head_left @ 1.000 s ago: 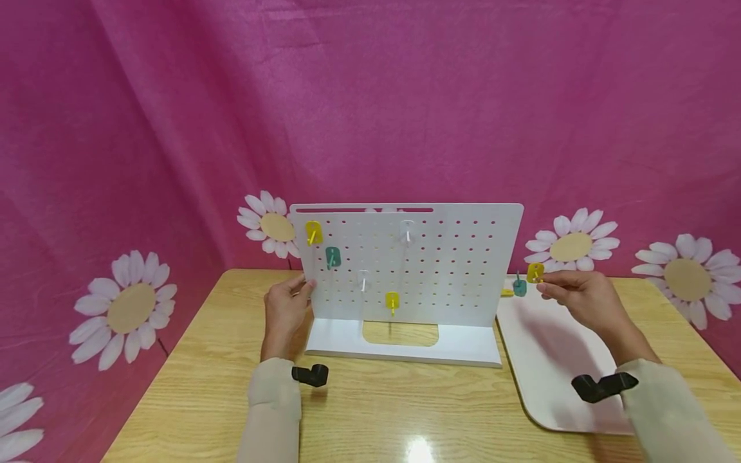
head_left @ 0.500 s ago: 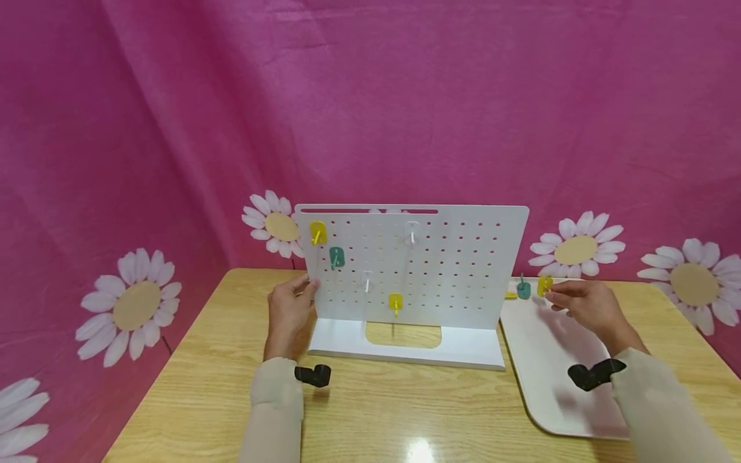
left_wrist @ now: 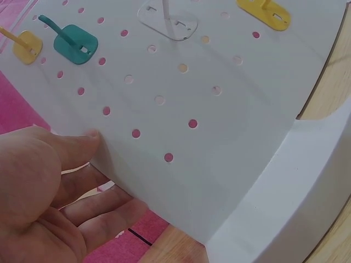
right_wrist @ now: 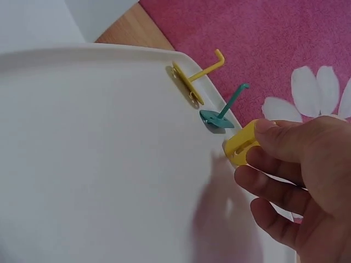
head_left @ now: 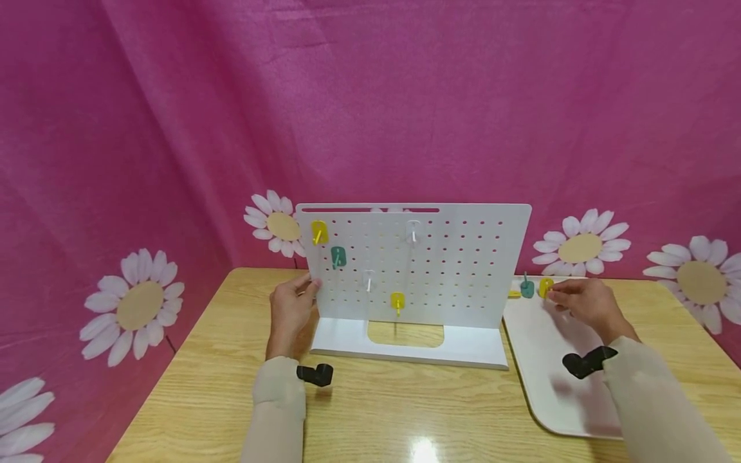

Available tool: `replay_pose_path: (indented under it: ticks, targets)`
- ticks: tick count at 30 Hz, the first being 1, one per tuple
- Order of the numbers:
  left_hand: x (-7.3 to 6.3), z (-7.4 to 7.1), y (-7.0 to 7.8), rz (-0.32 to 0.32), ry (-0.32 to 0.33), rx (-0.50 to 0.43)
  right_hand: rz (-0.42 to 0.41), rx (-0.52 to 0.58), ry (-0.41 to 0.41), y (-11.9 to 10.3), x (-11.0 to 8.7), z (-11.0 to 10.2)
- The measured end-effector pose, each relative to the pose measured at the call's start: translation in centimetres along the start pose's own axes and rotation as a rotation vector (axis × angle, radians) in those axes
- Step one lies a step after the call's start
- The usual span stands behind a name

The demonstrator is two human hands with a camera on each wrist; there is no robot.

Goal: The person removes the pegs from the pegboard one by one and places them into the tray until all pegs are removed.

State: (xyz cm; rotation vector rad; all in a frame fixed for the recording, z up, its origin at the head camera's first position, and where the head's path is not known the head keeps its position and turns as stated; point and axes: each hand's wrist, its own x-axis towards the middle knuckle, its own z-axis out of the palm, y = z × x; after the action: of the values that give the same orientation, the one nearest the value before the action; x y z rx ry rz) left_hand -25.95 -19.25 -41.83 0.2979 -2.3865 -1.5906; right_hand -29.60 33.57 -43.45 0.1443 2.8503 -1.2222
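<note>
The white pegboard (head_left: 451, 270) stands upright on its base. My left hand (head_left: 291, 310) grips its left edge, thumb on the front face and fingers behind. At the far end of the white tray (head_left: 556, 386), my right hand (head_left: 587, 305) pinches a yellow hook (right_wrist: 241, 143) between thumb and forefinger, its plate close to the tray rim. Beside it on the tray lie a green hook (right_wrist: 216, 119) and another yellow hook (right_wrist: 188, 85), their pegs pointing up. On the board hang a yellow hook (head_left: 320, 232), a green hook (head_left: 338, 257) and a lower yellow hook (head_left: 397, 301).
Two clear hooks with white pegs also hang on the board, one high (head_left: 413, 233) and one lower (head_left: 368, 280). The wooden table (head_left: 370, 411) extends in front. A pink flowered cloth (head_left: 405, 96) hangs behind.
My right hand has lowered the yellow hook from above the tray's far end down to its surface beside the green hook. My left hand keeps its grip on the board.
</note>
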Motion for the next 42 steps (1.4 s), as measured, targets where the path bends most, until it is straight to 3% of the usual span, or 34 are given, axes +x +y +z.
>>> replay_pose_path:
  ticks: [6,11,22,29,42]
  targets:
    - [0.0,0.2,-0.2,-0.011,0.000,0.002,0.015,0.017,0.005,-0.1,0.0,-0.3]
    - [0.0,0.3,-0.2,-0.015,0.000,0.008,-0.028,-0.004,0.003,-0.5,-0.4,-0.9]
    - [0.2,0.1,0.5,-0.016,0.008,0.011,-0.224,-0.005,0.097,-3.8,-2.9,-1.9]
    - [0.1,0.0,0.5,-0.034,-0.001,0.001,-0.310,0.052,0.101,-6.2,-5.3,-2.1]
    - [0.0,0.1,0.1,-0.008,0.009,-0.010,-0.552,0.105,0.134,-10.4,-8.8,-0.3]
